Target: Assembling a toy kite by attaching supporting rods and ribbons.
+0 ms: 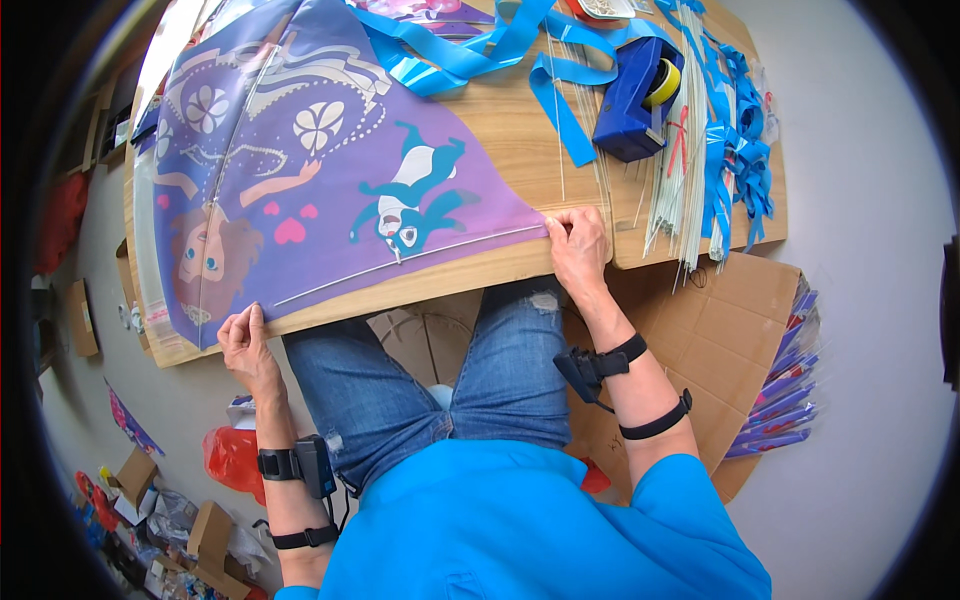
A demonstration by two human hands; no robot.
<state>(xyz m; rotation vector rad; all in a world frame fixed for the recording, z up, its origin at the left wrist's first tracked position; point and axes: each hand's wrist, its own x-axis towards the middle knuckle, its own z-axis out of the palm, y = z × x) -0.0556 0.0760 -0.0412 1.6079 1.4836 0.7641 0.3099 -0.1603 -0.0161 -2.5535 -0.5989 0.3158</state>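
Observation:
A purple kite (pixel 330 200) printed with a cartoon girl, hearts and a teal-and-white animal lies spread on the wooden table. Along its near edge runs a thin white rod (pixel 350 275). My left hand (pixel 250 355) is closed, thumb and fingers pinching the kite's edge by the rod's left end. At the kite's right corner, my right hand (pixel 580 245) pinches the tip near the rod's other end. Whether each hand also grips the rod itself is hidden by the fingers. Between the two hands the edge looks fairly straight.
Blue ribbon (pixel 440 62) loops over the table's (pixel 510 125) far side. A blue tape dispenser (pixel 622 112) with yellow tape stands right of the kite, beside bundled white rods (pixel 688 150). Below right is a cardboard box (pixel 690 330) with packaged purple items (pixel 780 395). Boxes and bags cover the left floor.

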